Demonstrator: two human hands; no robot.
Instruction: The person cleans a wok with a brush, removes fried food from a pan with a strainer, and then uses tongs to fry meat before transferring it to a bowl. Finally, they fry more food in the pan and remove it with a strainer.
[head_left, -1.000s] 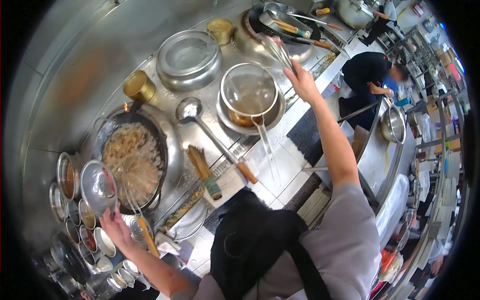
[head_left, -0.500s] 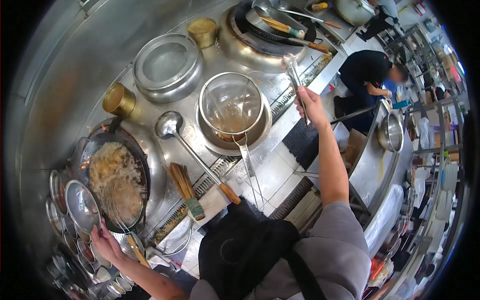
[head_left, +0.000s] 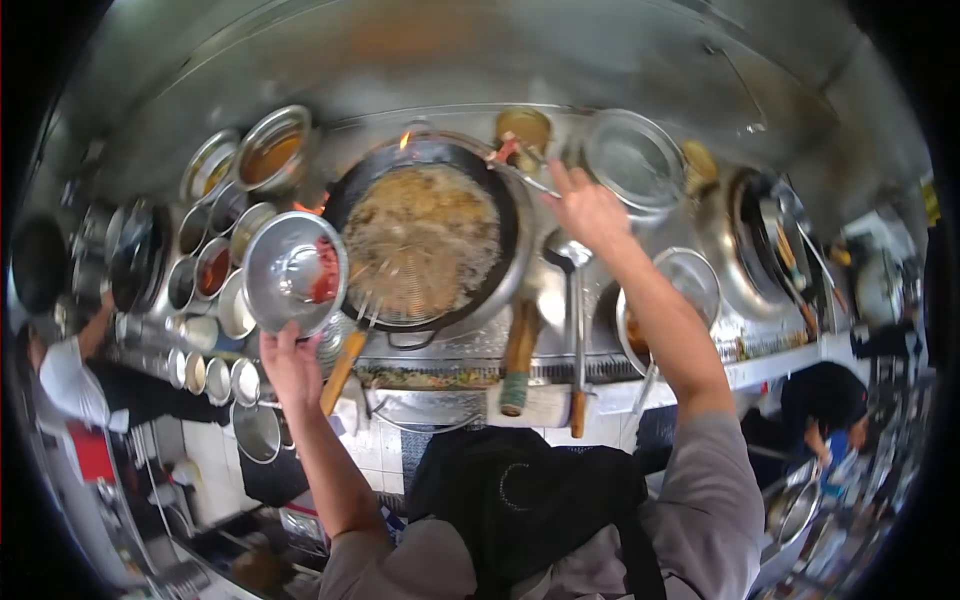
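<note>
My left hand (head_left: pixel 293 375) grips the rim of a metal bowl (head_left: pixel 275 262), tilted beside the wok's left edge. Red pieces that look like raw meat (head_left: pixel 328 272) lie in the bowl's right side. My right hand (head_left: pixel 590 210) is closed around metal tongs (head_left: pixel 538 180) above the right rim of the wok (head_left: pixel 510 215). A small reddish piece (head_left: pixel 507 150) shows at the tongs' tips. Foaming oil (head_left: pixel 425 205) bubbles in the wok. A wire strainer (head_left: pixel 405 285) rests in it, its wooden handle (head_left: pixel 345 370) pointing toward me.
Flame (head_left: pixel 405 140) shows at the wok's back edge. A ladle (head_left: pixel 577 320) and a bamboo brush (head_left: pixel 520 360) lie on the right. Several seasoning containers (head_left: pixel 212 268) stand on the left. A lidded pot (head_left: pixel 632 160) is at back right. Other people (head_left: pixel 815 400) are on both sides.
My view has turned left, bringing the wok to the middle. My right hand has carried the tongs over to the wok's right rim. The bowl's inside now shows the red pieces.
</note>
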